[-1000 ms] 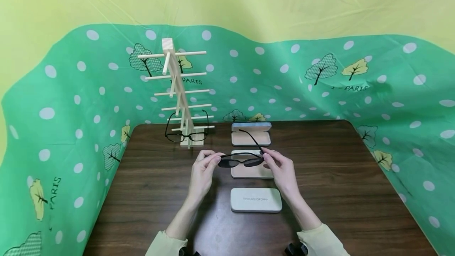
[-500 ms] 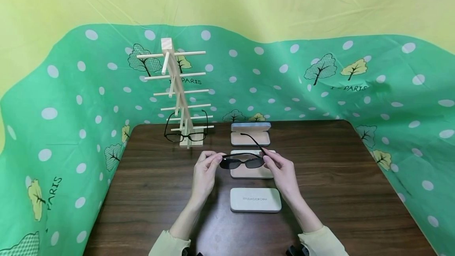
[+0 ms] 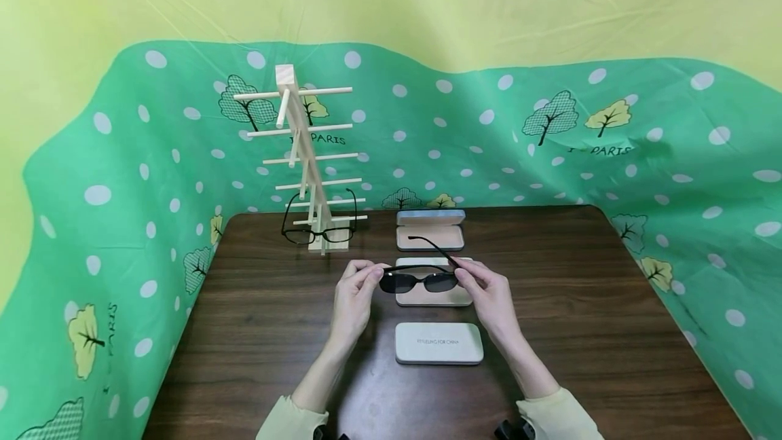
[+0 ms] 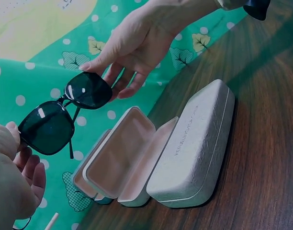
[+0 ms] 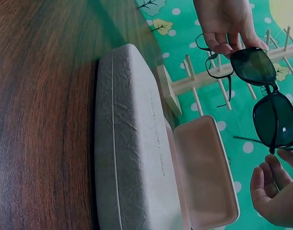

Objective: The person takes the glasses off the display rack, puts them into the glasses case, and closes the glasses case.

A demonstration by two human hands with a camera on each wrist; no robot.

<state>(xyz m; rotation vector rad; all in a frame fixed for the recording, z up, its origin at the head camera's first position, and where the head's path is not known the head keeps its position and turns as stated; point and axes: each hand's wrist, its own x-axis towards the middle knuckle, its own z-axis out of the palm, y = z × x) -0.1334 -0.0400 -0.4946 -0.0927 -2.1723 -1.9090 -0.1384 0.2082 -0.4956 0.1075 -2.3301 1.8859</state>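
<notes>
Nearest on the dark wooden table [image 3: 586, 318] lies the closed pale case [image 3: 439, 352] (lettered on top). Just beyond that case, held up off the table, are dark sunglasses [image 3: 400, 283], grasped at both ends: the left hand [image 3: 351, 301] pinches one side, the right hand [image 3: 493, 296] the other. Also beyond the closed case, in line with it, sits a middle case [image 3: 421, 299], open and partly hidden; farther from it, a far case [image 3: 449, 237], open too. Beyond and left of the closed case, a wooden rack [image 3: 309, 161] bears black-framed eyeglasses [image 3: 322, 233]; farthest from it hangs a green-and-yellow cloth [image 3: 464, 117].
</notes>
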